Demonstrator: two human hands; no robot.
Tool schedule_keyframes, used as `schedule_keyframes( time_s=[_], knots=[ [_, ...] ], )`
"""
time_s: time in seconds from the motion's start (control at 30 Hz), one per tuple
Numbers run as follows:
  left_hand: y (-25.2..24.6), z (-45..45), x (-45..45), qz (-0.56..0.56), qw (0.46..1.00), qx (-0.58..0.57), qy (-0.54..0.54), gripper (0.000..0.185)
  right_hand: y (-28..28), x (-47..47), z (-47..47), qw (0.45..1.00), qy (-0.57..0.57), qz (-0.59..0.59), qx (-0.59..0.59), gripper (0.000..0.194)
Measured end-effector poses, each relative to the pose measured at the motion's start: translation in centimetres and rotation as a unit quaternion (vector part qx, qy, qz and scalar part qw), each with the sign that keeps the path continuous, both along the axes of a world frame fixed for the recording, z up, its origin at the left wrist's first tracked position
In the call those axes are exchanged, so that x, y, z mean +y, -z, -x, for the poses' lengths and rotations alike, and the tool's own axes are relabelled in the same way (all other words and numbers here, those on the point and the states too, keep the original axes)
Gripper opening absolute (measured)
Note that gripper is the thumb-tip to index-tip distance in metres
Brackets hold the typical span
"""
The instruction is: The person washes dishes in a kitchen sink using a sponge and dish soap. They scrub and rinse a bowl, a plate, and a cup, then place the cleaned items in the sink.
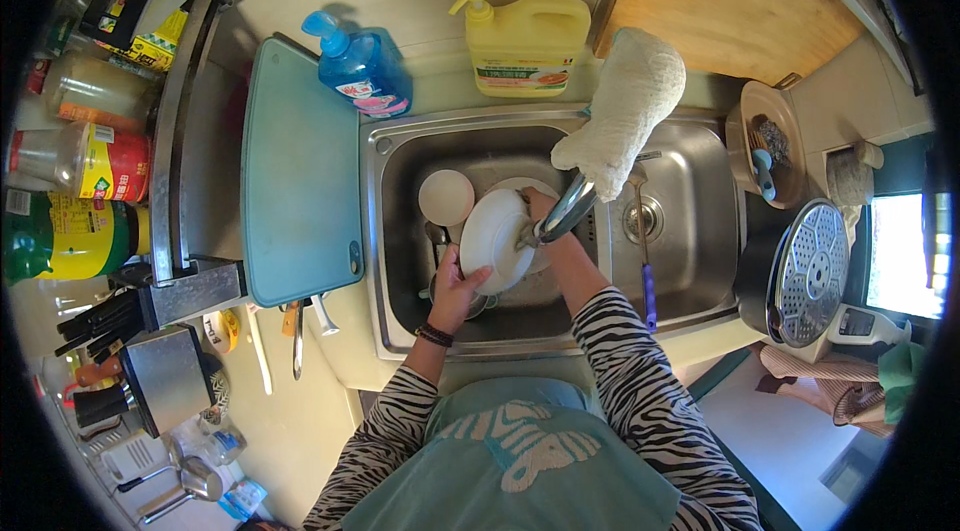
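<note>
A white plate (491,242) is tilted under the faucet (564,216) in the left sink basin. My left hand (456,291) grips its lower left edge, thumb on the face. My right hand (541,207) is at the plate's upper right, partly hidden behind the faucet; its fingers are not fully visible. Another pale dish (525,186) shows behind the plate. A white bowl (446,197) sits at the upper left of the basin. Below the held plate, part of a cup or small pot (478,306) shows. A white cloth (637,103) wraps the upper faucet.
A purple-handled utensil (649,298) lies across the right basin (690,231). Behind the sink stand a blue pump bottle (367,73) and a yellow detergent jug (529,43). A teal cutting board (300,171) stands left; a pot with a perforated steamer plate (812,272) is right.
</note>
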State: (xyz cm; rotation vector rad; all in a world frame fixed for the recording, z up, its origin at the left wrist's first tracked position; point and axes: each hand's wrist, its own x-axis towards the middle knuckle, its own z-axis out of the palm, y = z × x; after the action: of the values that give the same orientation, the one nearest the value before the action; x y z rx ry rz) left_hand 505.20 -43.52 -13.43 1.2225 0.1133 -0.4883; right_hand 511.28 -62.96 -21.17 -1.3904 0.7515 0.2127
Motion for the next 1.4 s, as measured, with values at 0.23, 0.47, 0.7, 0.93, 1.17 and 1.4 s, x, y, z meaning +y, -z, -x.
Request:
schedule_keyframes(
  time_s=[0.23, 0.47, 0.7, 0.93, 1.17, 1.4],
  knots=[
    [0.3, -0.1, -1.5, -0.007, 0.999, -0.033, -0.039, 0.034, 1.4, 3.3, 6.3, 0.8, 0.256, -0.517, 0.167, 0.045],
    [1.9, -0.7, -2.1, -0.275, 0.941, -0.152, 0.123, 0.028, 2.1, 6.0, 8.3, 0.754, 0.241, -0.59, 0.157, 0.056],
    [-0.2, -1.6, -1.0, -0.361, 0.721, -0.48, 0.345, 0.016, -8.9, -0.5, 7.8, 0.887, 0.115, -0.439, 0.082, 0.058],
    [0.0, -3.7, 0.5, -0.39, 0.73, -0.507, 0.238, 0.045, -2.7, -2.8, 8.9, 0.98, 0.017, -0.174, 0.09, 0.046],
    [6.4, -7.0, 4.1, -0.252, 0.945, -0.026, 0.206, 0.038, 2.5, -2.7, 5.9, 0.993, -0.103, -0.053, -0.004, 0.059],
    [4.2, -5.5, 4.9, -0.231, 0.968, -0.037, 0.087, 0.037, 7.3, -1.2, 6.1, 0.845, -0.133, 0.514, -0.055, 0.052]
  ],
)
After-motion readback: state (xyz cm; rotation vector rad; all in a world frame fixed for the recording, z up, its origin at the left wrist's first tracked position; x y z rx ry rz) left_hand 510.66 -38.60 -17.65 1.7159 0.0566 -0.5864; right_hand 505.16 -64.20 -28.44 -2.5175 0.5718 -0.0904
